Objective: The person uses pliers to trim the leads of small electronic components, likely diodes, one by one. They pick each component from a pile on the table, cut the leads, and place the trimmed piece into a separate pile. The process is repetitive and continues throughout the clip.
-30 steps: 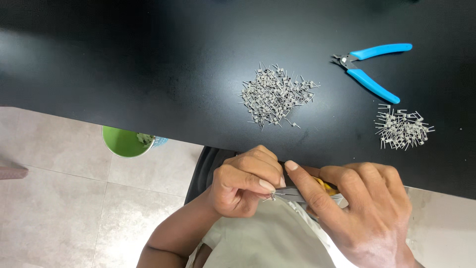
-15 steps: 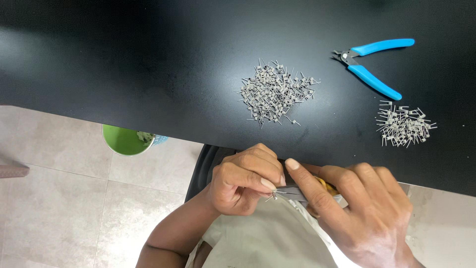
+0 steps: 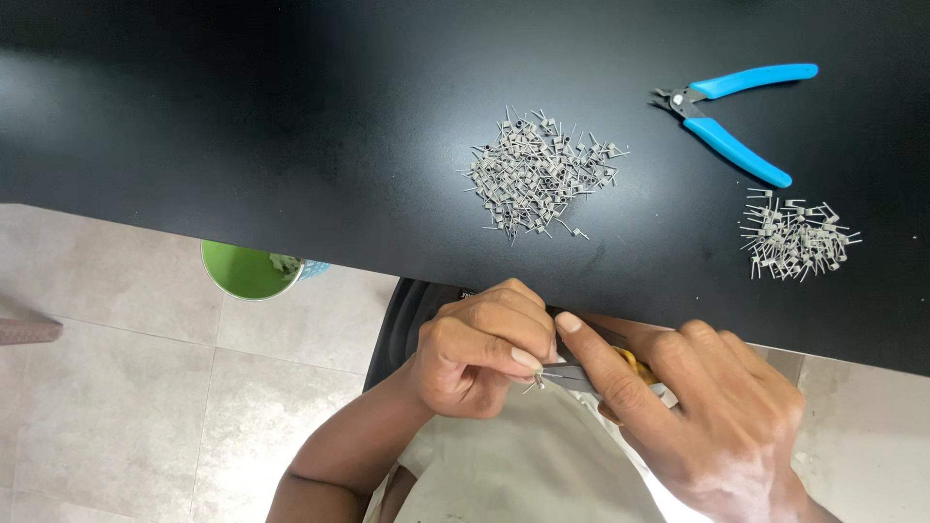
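My left hand (image 3: 480, 351) pinches a tiny metal wire piece (image 3: 539, 382) between thumb and fingers, below the black table's near edge. My right hand (image 3: 697, 416) grips a small tool with yellow handles (image 3: 635, 366); its grey jaws (image 3: 572, 376) meet the wire piece. Both hands are over my lap, close together and touching. On the table lie a large pile of small grey wire coils (image 3: 541, 174) and a smaller pile (image 3: 796, 238) to the right.
Blue-handled cutters (image 3: 736, 116) lie on the black table (image 3: 242, 136) at the far right, above the smaller pile. A green bucket (image 3: 247, 271) stands on the tiled floor (image 3: 116, 387) under the table's edge. A dark object (image 3: 24, 331) sits at the left edge.
The hands have stayed in nearly the same place, with only a slight shift of the view. The piles and cutters have not moved.
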